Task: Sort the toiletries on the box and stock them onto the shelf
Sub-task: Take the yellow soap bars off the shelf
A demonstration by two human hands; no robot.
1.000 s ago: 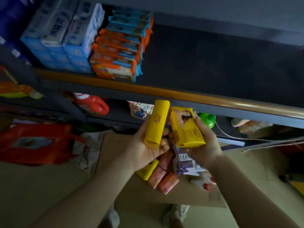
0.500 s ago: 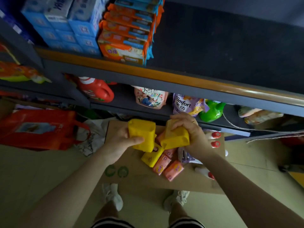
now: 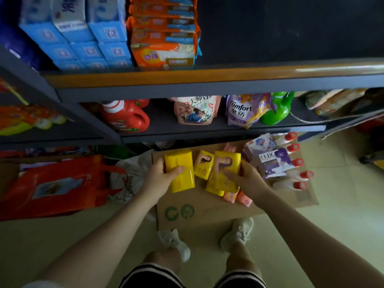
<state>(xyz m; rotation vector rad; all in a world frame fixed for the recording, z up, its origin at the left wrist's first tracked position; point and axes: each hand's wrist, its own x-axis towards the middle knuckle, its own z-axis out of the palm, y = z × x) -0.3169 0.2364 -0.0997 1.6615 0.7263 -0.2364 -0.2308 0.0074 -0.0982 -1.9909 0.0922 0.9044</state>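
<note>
On the cardboard box (image 3: 207, 210) lie yellow soap packs, pink soap bars (image 3: 239, 197), purple Lux boxes (image 3: 272, 163) and red-capped white bottles (image 3: 295, 161). My left hand (image 3: 160, 175) grips one yellow soap pack (image 3: 180, 173) low over the box's left part. My right hand (image 3: 245, 177) grips another yellow soap pack (image 3: 225, 171), which shows a printed picture of a woman. A third yellow pack (image 3: 203, 164) lies between them on the box. The shelf (image 3: 207, 80) rises just behind the box.
The upper shelf holds blue tissue packs (image 3: 83, 34) and orange packets (image 3: 164, 42); its right side is dark. The lower shelf (image 3: 207, 132) carries a red jug (image 3: 126, 117), refill pouches (image 3: 243, 111) and a green bottle (image 3: 278, 109). A red bag (image 3: 58, 183) lies left of the box.
Both hands have come down from in front of the shelf to the box, each still holding its yellow pack. The packs have turned flatter, and the view has tilted downward.
</note>
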